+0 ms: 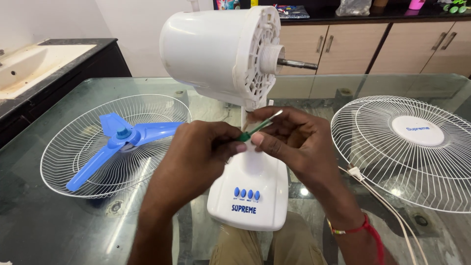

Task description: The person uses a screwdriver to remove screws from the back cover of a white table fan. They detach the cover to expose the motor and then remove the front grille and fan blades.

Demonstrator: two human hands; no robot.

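Observation:
A white table fan body [221, 49] stands on a glass table [49, 230], its bare motor shaft [297, 63] pointing right and its base [250, 196] with blue buttons toward me. Both my hands meet in front of the fan's neck. My left hand [196, 152] grips the green handle of a small screwdriver [257, 127]. My right hand [294, 142] pinches the same screwdriver near its metal tip. The fan's neck is partly hidden behind my fingers.
A white wire guard [64, 152] lies at the left with a blue three-blade propeller [122, 140] inside it. Another white guard [407, 147] with a round centre cap lies at the right, a white cord [387, 206] beside it. Cabinets stand behind; a sink counter is at far left.

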